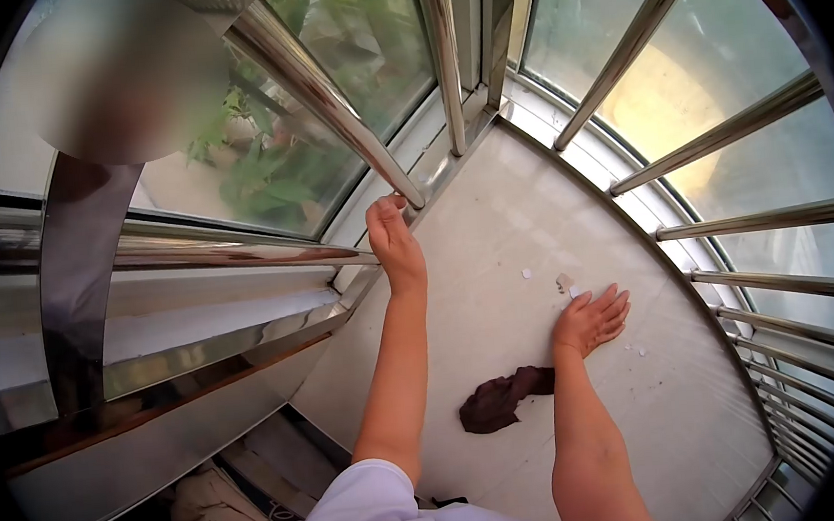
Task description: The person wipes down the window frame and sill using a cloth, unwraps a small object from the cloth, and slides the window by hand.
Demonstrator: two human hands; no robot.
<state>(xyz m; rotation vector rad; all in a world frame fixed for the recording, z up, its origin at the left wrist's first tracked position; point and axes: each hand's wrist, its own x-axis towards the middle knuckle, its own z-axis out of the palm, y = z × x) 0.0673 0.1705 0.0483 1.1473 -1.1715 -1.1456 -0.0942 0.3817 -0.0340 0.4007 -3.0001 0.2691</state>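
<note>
My left hand point(396, 243) is closed at the foot of a slanting shiny metal bar point(326, 106), where it meets the lower rail; its fingertips are partly hidden behind the bar. My right hand point(591, 321) lies flat on the pale ledge point(468, 286), fingers stretched out and holding nothing. Just beyond its fingertips are small whitish and beige scraps point(565, 283). A crumpled dark brown cloth point(490, 405) rests on the ledge to the left of my right forearm, which hides one end of it.
Metal bars point(720, 129) curve along the right edge in front of glass. Behind the left bars, green plants point(269, 179) show through a window. A strip of dark reflective material point(80, 277) hangs at left. Below the ledge lie folded beige fabrics point(217, 516). Crumbs dot the ledge.
</note>
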